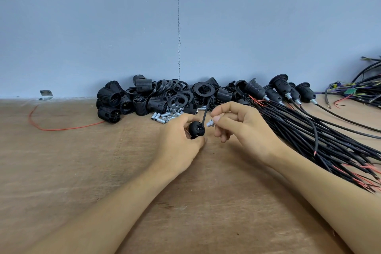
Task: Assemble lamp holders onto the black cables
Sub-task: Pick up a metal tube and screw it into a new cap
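Lamp holder (pixel 196 129): gripped by left hand (pixel 177 140).
Right hand (pixel 237 123): pinches metal fitting (pixel 210 124) beside cable (pixel 205 112).
Risk: fitting could slip or enter crooked.

Blue-grey wall (pixel 82 27), seemingly plywood tabletop (pixel 61 161)

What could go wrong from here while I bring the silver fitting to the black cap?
The silver fitting sits in a fingertip grip of the right hand; it could slip and roll among the loose metal sleeves. The black cable rises thin between the hands, its lower end hidden, so it may pull free of the black cap in the left hand.
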